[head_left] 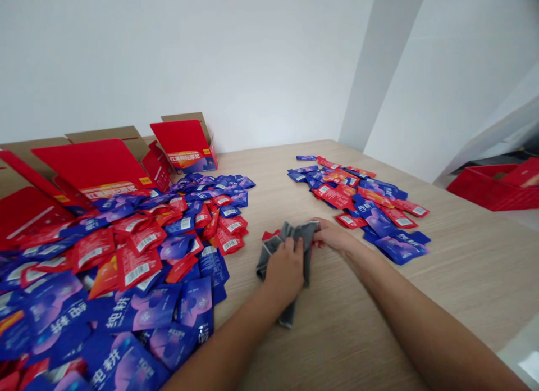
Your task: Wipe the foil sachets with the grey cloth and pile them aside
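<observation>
Pinches a corner of the gray cloth (306, 236) between bent fingers and thumb of the right hand (328, 233), with hardly any gap left. Lays the left hand (286, 270) over the middle of the same cloth, fingers bent and close together; cannot tell whether closed on a fold or only pressing down. Bunched on the table (337, 329), with one end trailing toward the near edge. Under and behind the cloth, at its far left side, a bit of a red packet (270, 235), mostly hidden. To the left of both hands, a big heap of blue and red packets (143, 256), overlapping and lying every way. Behind that heap, open red boxes (185, 149) with flaps up, near the white wall (261, 65). To the right, beyond the right hand, a smaller spread of blue and red packets (362, 200). At the far right, off past the table edge, a red bin (497, 186), partly cut off.
</observation>
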Demonstrator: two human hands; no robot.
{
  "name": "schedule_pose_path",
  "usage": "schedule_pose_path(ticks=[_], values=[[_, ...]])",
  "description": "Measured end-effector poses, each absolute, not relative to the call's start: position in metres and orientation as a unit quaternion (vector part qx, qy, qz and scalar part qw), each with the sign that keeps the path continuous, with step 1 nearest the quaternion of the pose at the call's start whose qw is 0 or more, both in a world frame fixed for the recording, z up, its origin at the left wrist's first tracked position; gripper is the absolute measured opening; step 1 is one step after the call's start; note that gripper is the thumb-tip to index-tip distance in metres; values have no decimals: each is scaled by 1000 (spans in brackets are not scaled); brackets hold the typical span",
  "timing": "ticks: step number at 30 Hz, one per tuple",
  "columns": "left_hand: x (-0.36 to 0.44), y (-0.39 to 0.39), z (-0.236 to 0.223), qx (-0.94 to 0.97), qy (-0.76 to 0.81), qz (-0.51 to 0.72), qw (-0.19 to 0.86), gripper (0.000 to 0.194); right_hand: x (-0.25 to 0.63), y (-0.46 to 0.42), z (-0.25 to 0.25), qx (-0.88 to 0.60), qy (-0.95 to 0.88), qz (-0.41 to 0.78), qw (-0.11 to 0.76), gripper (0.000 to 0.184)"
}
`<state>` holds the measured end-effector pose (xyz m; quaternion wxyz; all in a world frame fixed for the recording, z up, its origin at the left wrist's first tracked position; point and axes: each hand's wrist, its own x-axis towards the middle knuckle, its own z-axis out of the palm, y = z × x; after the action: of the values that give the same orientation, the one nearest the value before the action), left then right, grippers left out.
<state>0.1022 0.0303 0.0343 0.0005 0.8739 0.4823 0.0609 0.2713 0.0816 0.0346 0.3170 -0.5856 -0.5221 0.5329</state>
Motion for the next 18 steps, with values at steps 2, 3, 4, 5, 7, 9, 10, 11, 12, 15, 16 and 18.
schedule_pose_path(ticks=[2, 3, 4, 5, 7, 9, 10, 11, 12, 15, 16, 18], values=[[109, 25, 33, 895, 443, 56, 8, 52, 271, 82, 32, -594, -527, 517, 320, 35], [111, 25, 33, 894, 444, 57, 9, 51, 271, 82, 31, -594, -530, 513, 321, 34], [110, 28, 32, 888, 456, 59, 8, 52, 271, 82, 30, -590, -535, 512, 321, 33], [107, 33, 32, 877, 476, 64, 5, 52, 272, 82, 29, -585, -542, 511, 319, 31], [95, 46, 32, 849, 524, 75, -1, 50, 272, 82, 28, -582, -560, 496, 320, 29], [81, 57, 33, 825, 557, 91, -1, 46, 273, 82, 30, -596, -592, 434, 326, 31], [74, 60, 34, 817, 567, 102, 0, 44, 274, 81, 33, -605, -617, 377, 333, 33], [69, 62, 34, 811, 574, 111, -1, 43, 275, 79, 36, -611, -646, 306, 340, 33], [66, 63, 35, 805, 580, 126, 1, 43, 277, 77, 39, -610, -676, 227, 346, 33], [63, 63, 37, 769, 591, 241, 42, 41, 282, 71, 52, -551, -765, 46, 330, 31], [63, 63, 37, 749, 589, 295, 66, 41, 283, 69, 55, -516, -797, 27, 313, 31], [62, 66, 37, 709, 581, 383, 114, 40, 284, 67, 61, -447, -848, 35, 283, 30]])
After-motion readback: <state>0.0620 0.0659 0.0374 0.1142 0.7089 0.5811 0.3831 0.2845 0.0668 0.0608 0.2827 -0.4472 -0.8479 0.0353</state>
